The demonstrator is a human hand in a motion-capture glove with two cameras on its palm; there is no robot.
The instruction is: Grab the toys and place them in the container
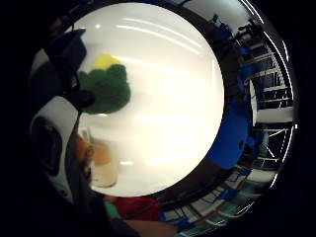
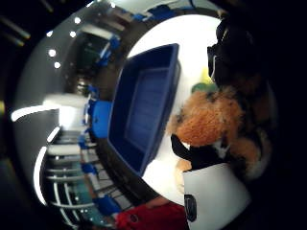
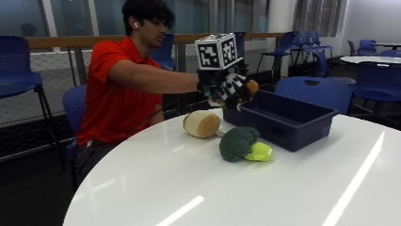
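Observation:
My gloved right hand (image 3: 220,88) is raised above the table and grips an orange-brown plush toy (image 3: 249,87), held over the near end of the dark blue container (image 3: 294,123). In the thumb side palm view the plush toy (image 2: 206,120) sits close to the palm, beside the open container (image 2: 144,105), whose inside looks bare. A green broccoli plush (image 3: 240,143) with a yellow-green stem lies on the white table (image 3: 188,188) in front of the container. A round tan plush (image 3: 202,124) lies to its left. The little finger side view shows the broccoli plush (image 1: 106,89) and the tan plush (image 1: 103,168) below the hand.
The person in a red shirt sits at the table's far left edge. Blue chairs (image 3: 313,89) stand behind the container, and another chair (image 3: 19,61) is at the far left. A railing runs along the back.

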